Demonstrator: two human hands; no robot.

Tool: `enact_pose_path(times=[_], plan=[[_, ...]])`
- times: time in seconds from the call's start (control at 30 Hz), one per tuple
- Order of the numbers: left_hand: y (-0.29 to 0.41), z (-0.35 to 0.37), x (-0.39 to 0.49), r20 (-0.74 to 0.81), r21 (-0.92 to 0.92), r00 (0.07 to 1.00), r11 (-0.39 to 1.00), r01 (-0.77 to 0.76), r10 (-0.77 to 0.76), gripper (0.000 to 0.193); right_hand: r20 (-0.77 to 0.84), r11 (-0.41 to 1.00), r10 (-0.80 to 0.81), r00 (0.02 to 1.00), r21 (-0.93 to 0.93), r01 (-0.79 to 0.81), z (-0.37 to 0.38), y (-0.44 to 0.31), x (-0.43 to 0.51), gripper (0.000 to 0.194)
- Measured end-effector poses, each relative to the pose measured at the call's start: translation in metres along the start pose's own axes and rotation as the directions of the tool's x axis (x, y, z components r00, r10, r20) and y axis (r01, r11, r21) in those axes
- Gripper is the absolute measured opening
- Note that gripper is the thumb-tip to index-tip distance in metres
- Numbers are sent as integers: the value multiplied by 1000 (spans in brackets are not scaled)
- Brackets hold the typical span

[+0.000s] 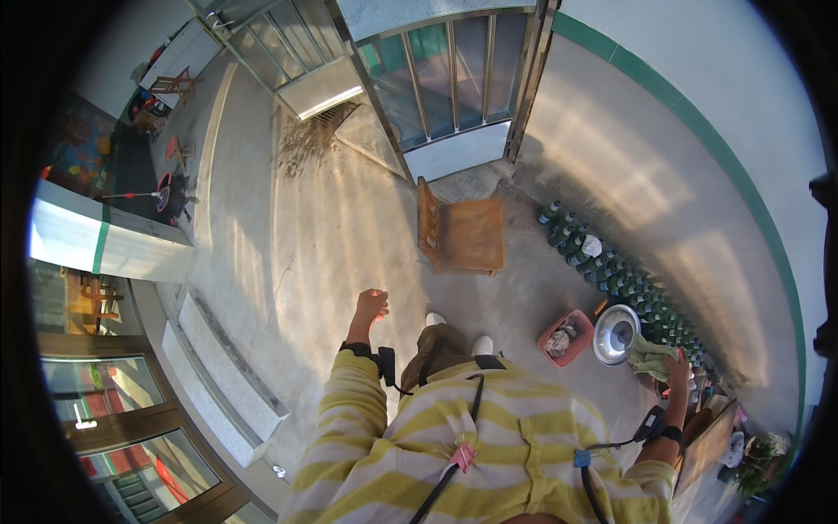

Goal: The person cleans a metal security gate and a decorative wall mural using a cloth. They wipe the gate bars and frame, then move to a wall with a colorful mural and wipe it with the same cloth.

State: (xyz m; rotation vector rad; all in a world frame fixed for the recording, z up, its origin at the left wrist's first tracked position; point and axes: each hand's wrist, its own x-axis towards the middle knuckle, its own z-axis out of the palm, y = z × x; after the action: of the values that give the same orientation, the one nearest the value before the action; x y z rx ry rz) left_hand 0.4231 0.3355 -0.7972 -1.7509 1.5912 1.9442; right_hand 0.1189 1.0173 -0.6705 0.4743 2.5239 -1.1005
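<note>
My right hand, at the lower right, grips a green cloth that hangs beside a round metal basin. Just left of the basin is a pink plastic basket with crumpled whitish stuff in it. Rows of green glass bottles stand along the wall behind the basin. Away from all of these, my left hand is held out over the concrete floor, its fingers curled and nothing visible in them.
A wooden chair stands ahead near the metal gate. Stone steps lie at the left by the glazed doors. A wooden board and a potted plant are at the lower right. A mop and bucket are far left.
</note>
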Motion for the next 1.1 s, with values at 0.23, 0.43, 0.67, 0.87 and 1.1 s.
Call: enact_pose_path(times=[0.23,0.43,0.67,0.87,1.1], plan=[[37,10,38,78,-19,995,998,-65,67,14,63,997,-16,998,71,12,17,-16,-3,34],[54,28,92,24,57,997,995,-80,79,17,225,999,-2,974,50,-10,56,-103,-6,26],[22,30,195,89,580,968,777,-242,235,28,261,960,-64,963,-246,131,114,-174,31,28],[19,62,209,-135,482,955,859,-171,266,66,414,879,-4,910,-432,201,129,-180,90,28],[48,112,208,-215,137,976,991,4,26,80,486,604,20,874,-702,377,145,-178,221,36]])
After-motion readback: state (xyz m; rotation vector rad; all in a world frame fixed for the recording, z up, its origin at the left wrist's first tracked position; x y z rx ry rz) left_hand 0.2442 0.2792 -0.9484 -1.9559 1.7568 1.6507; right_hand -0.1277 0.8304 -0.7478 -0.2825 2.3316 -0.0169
